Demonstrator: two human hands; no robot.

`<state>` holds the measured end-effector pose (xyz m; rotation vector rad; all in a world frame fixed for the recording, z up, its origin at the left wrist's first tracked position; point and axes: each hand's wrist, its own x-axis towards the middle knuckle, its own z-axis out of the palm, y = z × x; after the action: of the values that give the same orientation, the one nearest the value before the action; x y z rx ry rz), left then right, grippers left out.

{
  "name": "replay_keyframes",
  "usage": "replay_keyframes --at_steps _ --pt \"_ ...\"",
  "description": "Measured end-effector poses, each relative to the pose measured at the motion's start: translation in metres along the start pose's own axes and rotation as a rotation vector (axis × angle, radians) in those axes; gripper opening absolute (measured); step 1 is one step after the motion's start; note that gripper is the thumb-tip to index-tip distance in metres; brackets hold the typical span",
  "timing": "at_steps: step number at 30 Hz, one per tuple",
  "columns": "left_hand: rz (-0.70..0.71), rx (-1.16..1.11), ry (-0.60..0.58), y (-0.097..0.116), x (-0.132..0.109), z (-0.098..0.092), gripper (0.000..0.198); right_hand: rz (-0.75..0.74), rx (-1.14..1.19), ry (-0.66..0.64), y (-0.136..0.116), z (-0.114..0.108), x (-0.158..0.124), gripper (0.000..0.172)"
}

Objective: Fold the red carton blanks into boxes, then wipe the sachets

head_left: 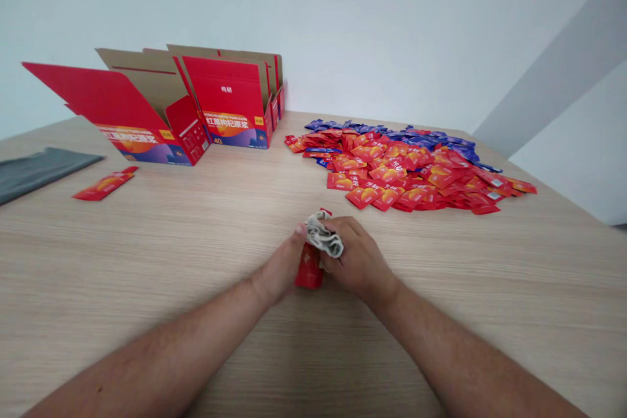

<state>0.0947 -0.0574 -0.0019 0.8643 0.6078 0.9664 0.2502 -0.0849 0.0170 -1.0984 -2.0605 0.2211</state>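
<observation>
A red sachet (309, 269) is held upright between my hands above the near middle of the table. My left hand (283, 266) grips it along its left side, thumb up and the other fingers mostly hidden. In my right hand (360, 258) is a crumpled pale cloth (323, 235), pressed against the sachet's upper part. The cloth covers much of the sachet, and only its lower end and a small top corner show. My right fingers are closed round the cloth.
A large pile of red sachets (406, 173) lies at the right, with blue sachets (441, 140) behind it. Open red cartons (228, 98) stand at the back left. A lone red sachet (106, 184) and a folded grey cloth (42, 170) lie on the wooden table (196, 228).
</observation>
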Motion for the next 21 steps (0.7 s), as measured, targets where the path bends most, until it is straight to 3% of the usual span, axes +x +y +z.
replay_keyframes --at_steps 4,9,13,18,21 --pt "-0.009 0.058 -0.029 0.000 -0.002 -0.003 0.068 -0.063 0.000 -0.023 -0.006 -0.002 0.000 0.022" --pt "0.029 0.092 0.012 -0.001 -0.002 -0.005 0.071 -0.028 -0.058 0.056 -0.004 -0.004 0.001 0.021" --pt "-0.033 0.048 -0.008 0.000 -0.004 -0.004 0.067 -0.171 -0.008 0.001 -0.003 -0.002 0.000 0.016" --pt "-0.099 -0.097 0.006 0.007 -0.008 0.002 0.062 -0.074 -0.083 0.107 -0.003 0.000 0.000 0.016" --pt "-0.221 -0.164 0.054 0.014 -0.009 0.006 0.055 -0.221 -0.031 0.023 -0.007 0.002 -0.002 0.016"
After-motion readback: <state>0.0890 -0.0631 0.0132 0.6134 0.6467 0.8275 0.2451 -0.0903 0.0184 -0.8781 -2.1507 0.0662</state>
